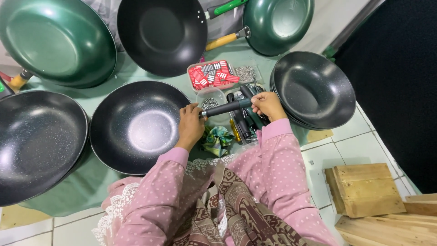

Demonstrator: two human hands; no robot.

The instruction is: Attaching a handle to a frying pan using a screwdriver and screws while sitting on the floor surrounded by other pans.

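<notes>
A black speckled wok (136, 125) sits on a green mat (91, 182) in front of me. My left hand (190, 125) rests at its right rim, fingers at the metal end of a black pan handle (225, 108). My right hand (268, 105) grips the other end of that handle, holding it level. Under the hands lie more dark handles (243, 125) in a heap. A small clear tub of screws (210, 101) stands just behind the handle. Pink dotted sleeves cover both arms.
Around me are a large green wok (57, 41), a black wok (161, 34), a green wok with a wooden handle (277, 23), stacked black woks (314, 89) and another black wok (36, 141). A tray of red tags (211, 75) and wooden blocks (364, 189) lie nearby.
</notes>
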